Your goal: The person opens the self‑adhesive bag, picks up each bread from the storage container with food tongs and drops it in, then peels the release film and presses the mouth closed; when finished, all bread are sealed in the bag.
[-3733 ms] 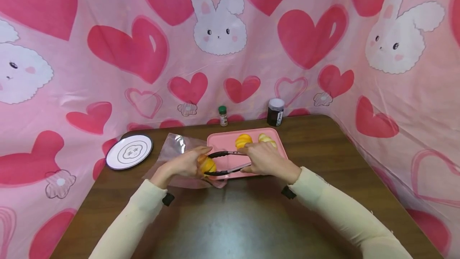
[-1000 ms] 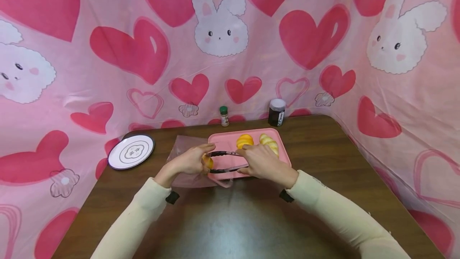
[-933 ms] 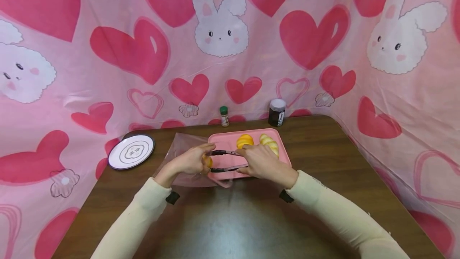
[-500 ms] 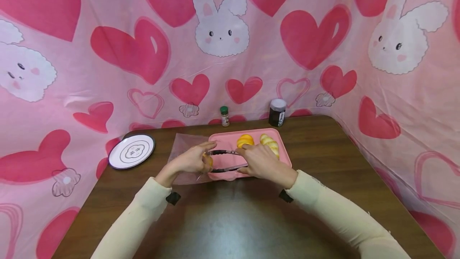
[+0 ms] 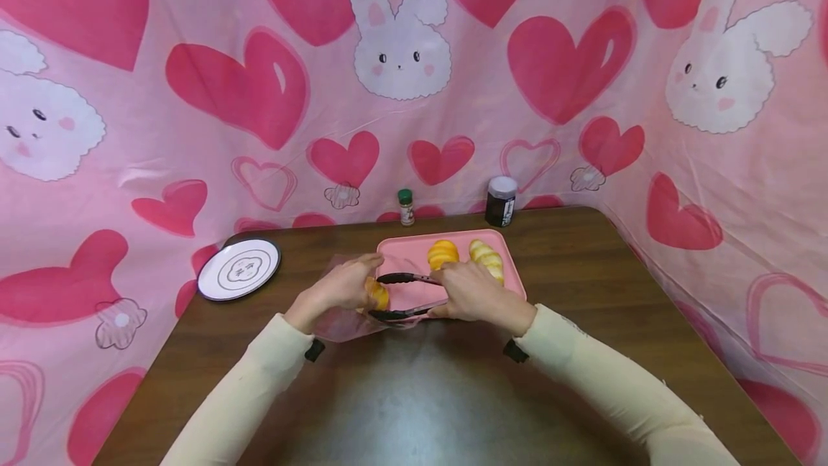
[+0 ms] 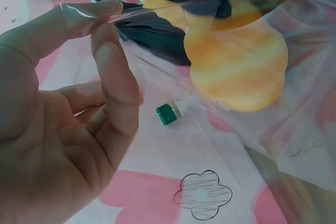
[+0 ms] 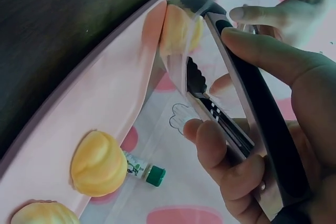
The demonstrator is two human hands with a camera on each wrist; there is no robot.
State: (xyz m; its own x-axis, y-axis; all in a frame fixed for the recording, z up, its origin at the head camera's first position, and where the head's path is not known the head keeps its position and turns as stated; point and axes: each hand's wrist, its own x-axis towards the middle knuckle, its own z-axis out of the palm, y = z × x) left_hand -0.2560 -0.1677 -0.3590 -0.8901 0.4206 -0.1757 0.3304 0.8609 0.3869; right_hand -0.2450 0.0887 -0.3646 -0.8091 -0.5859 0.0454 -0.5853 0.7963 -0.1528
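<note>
My left hand (image 5: 343, 285) pinches the edge of a clear plastic bag (image 6: 310, 153) between thumb and index finger. My right hand (image 5: 479, 293) grips a pair of tongs (image 5: 397, 277), with metal arms and black tips. The tongs' tips stand apart at the bag's mouth, partly behind its film. A golden bread roll (image 6: 236, 69) shows through the bag beside those tips; in the head view the left fingers partly cover it. Behind my hands lies a pink tray (image 5: 402, 254), bearing an orange-yellow roll (image 5: 443, 253) and a pale striped bread (image 5: 486, 259).
A white plate (image 5: 239, 270) with a dark rim lies at the table's left edge. Along the back stand a small green-capped shaker (image 5: 406, 208) and a dark jar (image 5: 501, 201) with a pale lid. A patterned pink cloth (image 5: 401, 121) hangs behind the table (image 5: 414, 408).
The tongs' tips have spread a little wider, and more of the roll shows past my left fingers than half a second ago. The bag has shifted lower behind my left hand.
</note>
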